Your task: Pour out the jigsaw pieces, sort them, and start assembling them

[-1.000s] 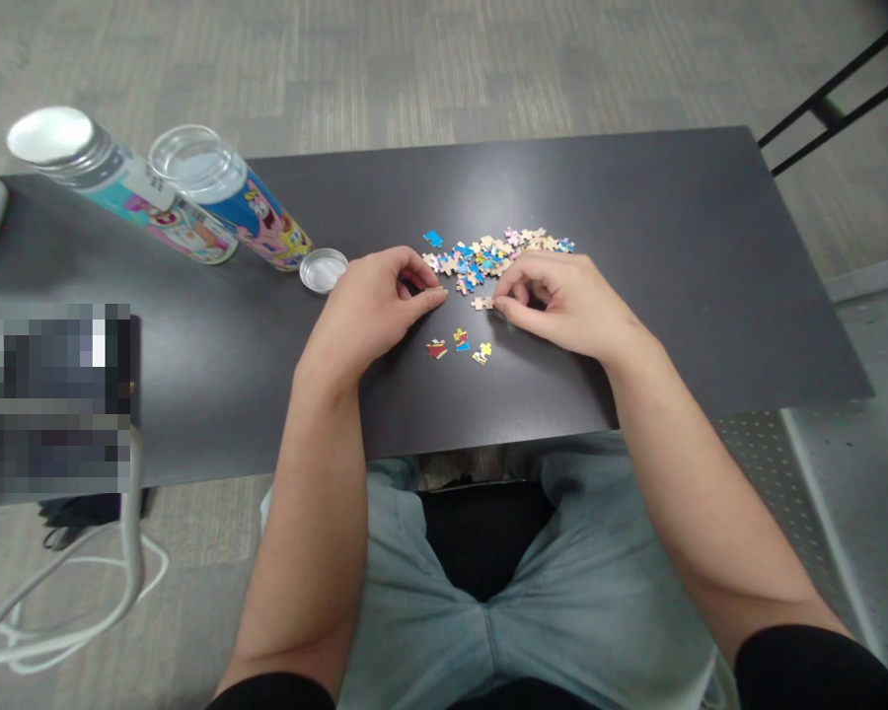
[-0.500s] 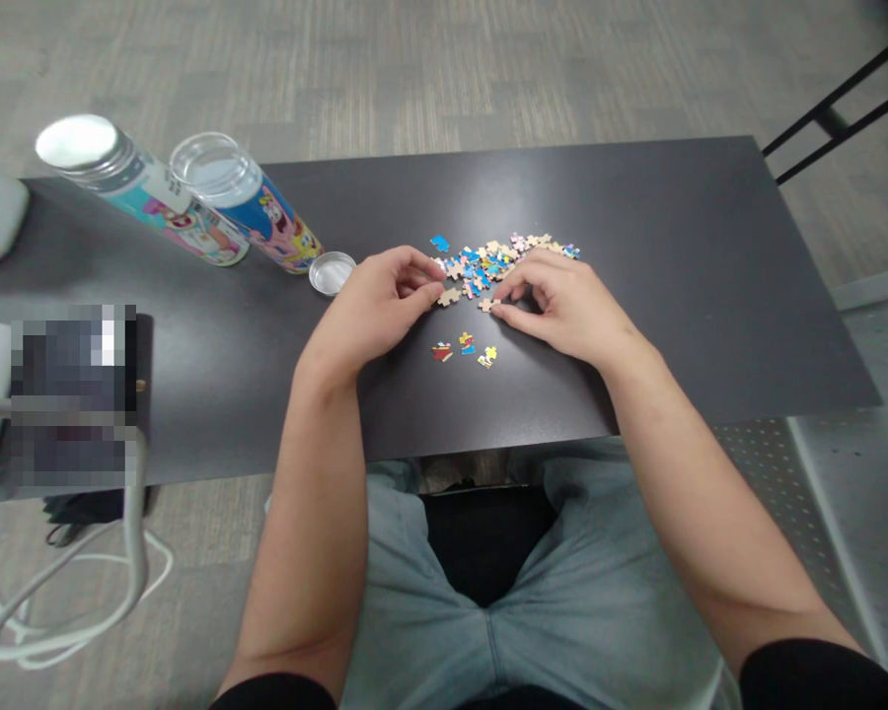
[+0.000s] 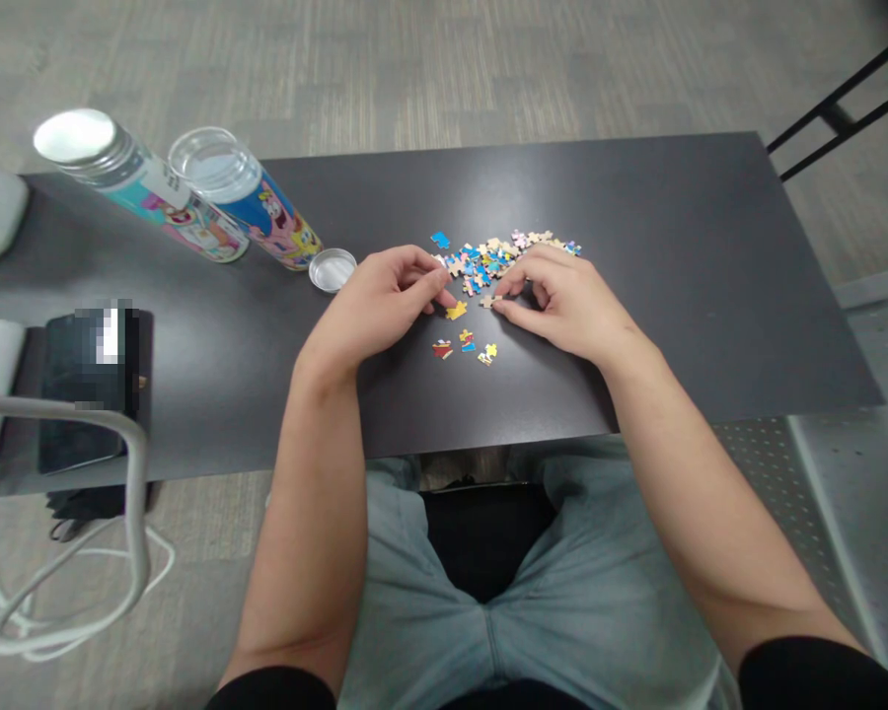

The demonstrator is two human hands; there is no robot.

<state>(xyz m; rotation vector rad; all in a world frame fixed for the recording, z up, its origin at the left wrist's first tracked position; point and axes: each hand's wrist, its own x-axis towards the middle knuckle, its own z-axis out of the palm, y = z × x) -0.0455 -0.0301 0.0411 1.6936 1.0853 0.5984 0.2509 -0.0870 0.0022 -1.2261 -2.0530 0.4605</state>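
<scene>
A small tan knobbed jigsaw piece (image 3: 487, 302), before the multicoloured pile of jigsaw pieces (image 3: 482, 264), is pinched by the right hand (image 3: 566, 296); a yellow knobbed jigsaw piece (image 3: 457, 311) is touched by the left hand (image 3: 385, 301), whose grip cannot be told. Edges are best held lightly.

On the dark grey rectangular bench (image 3: 710, 247) lies a loose heap of small multicoloured jigsaw pieces (image 3: 481, 264). Just behind the heap's left end is a single blue jigsaw piece (image 3: 439, 240). Before the heap are a yellow jigsaw piece (image 3: 457, 311) at the left hand (image 3: 392, 301), a tan jigsaw piece (image 3: 486, 302) between the right hand's (image 3: 566, 296) fingers and, nearer the person, three small multicoloured jigsaw pieces (image 3: 467, 341). Left of the heap come a round silvery lid (image 3: 333, 270), an open clear cylinder with a blue wrap (image 3: 277, 222) and, farthest left, a silver-capped clear cylinder with a turquoise wrap (image 3: 185, 222).
</scene>
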